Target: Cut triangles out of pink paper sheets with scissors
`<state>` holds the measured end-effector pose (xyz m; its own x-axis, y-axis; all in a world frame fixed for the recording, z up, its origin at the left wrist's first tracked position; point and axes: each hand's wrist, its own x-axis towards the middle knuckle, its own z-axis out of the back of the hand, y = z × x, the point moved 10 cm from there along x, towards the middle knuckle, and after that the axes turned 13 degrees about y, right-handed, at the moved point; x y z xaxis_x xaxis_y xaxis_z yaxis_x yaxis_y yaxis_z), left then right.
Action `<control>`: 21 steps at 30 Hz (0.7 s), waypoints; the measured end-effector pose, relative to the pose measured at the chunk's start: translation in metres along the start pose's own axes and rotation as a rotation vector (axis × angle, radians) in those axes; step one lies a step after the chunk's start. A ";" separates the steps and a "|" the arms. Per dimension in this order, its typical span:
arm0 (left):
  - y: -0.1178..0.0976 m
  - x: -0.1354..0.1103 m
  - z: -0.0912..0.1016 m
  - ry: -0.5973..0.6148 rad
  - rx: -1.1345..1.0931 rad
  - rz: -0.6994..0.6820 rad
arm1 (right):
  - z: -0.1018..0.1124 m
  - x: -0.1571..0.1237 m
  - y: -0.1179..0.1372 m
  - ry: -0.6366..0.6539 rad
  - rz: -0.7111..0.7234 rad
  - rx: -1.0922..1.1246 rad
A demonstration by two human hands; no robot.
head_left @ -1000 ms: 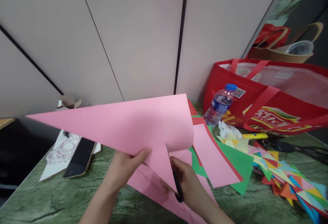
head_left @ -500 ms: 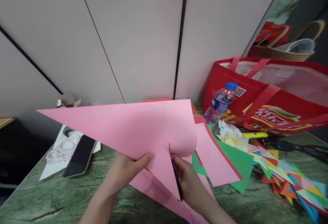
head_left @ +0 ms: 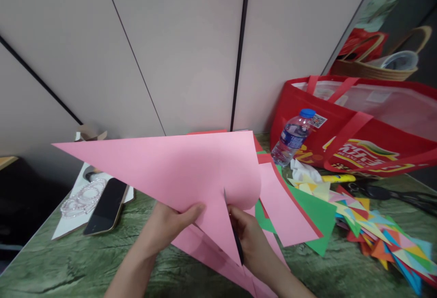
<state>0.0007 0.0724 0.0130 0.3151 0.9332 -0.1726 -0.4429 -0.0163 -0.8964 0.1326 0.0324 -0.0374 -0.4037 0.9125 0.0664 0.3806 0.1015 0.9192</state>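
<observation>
A big sheet of pink paper (head_left: pixel 164 161), coming to a long point at the left, is raised above the table. My left hand (head_left: pixel 170 223) grips its lower edge, thumb on top and fingers underneath. Closed around a slim dark cutting tool (head_left: pixel 238 241) is my right hand (head_left: pixel 251 234); the tool appears edge-on, so I cannot tell scissors from a knife. Its tip pokes up through a slit in the pink paper, and the part right of the slit curls up. More pink paper (head_left: pixel 208 255) hangs or lies below, partly hidden.
Pink and green sheets (head_left: pixel 317 216) lie to the right, beside a pile of folded coloured paper (head_left: pixel 385 239). A water bottle (head_left: pixel 293 136) stands before a red bag (head_left: pixel 341 125). A phone (head_left: pixel 106 207) and a beaded loop (head_left: pixel 83 198) lie left. A pale panel wall (head_left: pixel 191 52) rises behind.
Very little differs. The view has shifted slightly, and the pink paper's left point sits a touch further right and higher. Both hands keep their hold.
</observation>
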 end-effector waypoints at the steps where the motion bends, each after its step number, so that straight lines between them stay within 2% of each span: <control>1: 0.000 0.000 0.000 0.000 -0.002 -0.001 | 0.000 0.000 0.002 -0.007 0.004 0.014; 8: -0.004 -0.002 0.001 -0.030 -0.002 0.015 | -0.003 0.000 0.005 -0.023 -0.009 0.047; 21: 0.002 -0.001 -0.001 0.005 -0.002 -0.006 | 0.006 -0.001 -0.009 -0.073 -0.014 0.054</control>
<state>0.0003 0.0712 0.0112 0.3219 0.9315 -0.1695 -0.4396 -0.0115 -0.8981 0.1348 0.0328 -0.0476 -0.3483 0.9371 0.0232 0.4206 0.1342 0.8973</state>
